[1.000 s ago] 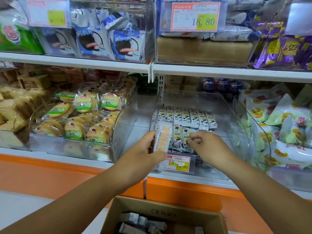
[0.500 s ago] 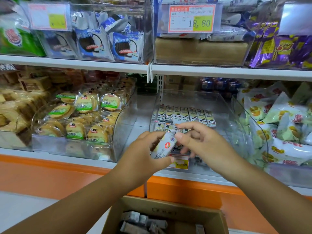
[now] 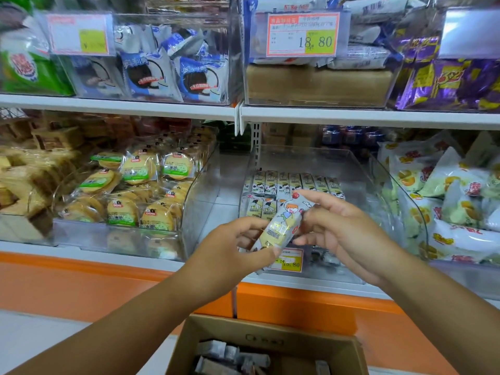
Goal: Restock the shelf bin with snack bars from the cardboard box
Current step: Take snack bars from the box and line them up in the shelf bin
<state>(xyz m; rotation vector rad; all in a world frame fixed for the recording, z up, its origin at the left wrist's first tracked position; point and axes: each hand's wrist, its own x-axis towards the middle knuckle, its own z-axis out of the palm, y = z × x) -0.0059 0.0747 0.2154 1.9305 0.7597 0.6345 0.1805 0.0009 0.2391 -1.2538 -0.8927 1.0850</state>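
Step in hand: transfer of one snack bar (image 3: pixel 281 228) into the shelf bin (image 3: pixel 359 169). Current state: bar is held in the air, tilted, top end up and to the right, just in front of the bin's front wall and above the price label (image 3: pixel 290 259); not yet inside. Left hand (image 3: pixel 235 253) grasps the lower end, fingers curled round it; right hand (image 3: pixel 341 226) pinches the upper end btw thumb and fingertips. Bin contents: a back row (image 3: pixel 295 182) of bars lying side by side, printed face up, and a partial front row (image 3: pixel 262 208) at the front-left corner; the bin floor toward the right wall looks unfilled. Recommended procedure: (1) let go w/ the left hand only once the right-hand pinch is secure; (2) turn the bar parallel to the rows, printed face up, same way as its neighbours; (3) lift it over the front wall and set it touching the last bar of the front row, i.e. fill left to right; (4) lay flat, no stacking until the row reaches the right wall. Est. progress: early, since the cardboard box (image 3: pixel 270 334) below the front edge of the shelf (image 3: pixel 121 257) holds more bars (image 3: pixel 230 355). Risk: glossy wrapper may slip from a light pinch
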